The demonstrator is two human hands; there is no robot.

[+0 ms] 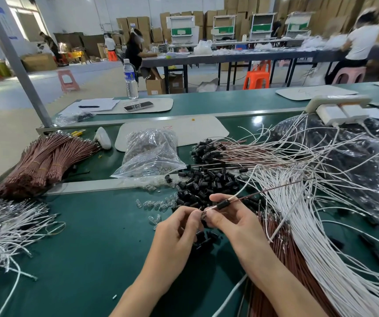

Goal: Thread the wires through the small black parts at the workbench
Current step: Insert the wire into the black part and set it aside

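Black part (223,204) on wires (264,192) pinched by both hands (177,234) (232,223).

The green table (87,248) carries banded brown wires (44,161) at far left, with loose white wires (5,229) in front of them. A clear bag (149,154) sits mid-table before a white mat (195,130). A heap of small black parts (204,184) lies beside tiny clear bulbs (158,203). More wires fan out on the right.
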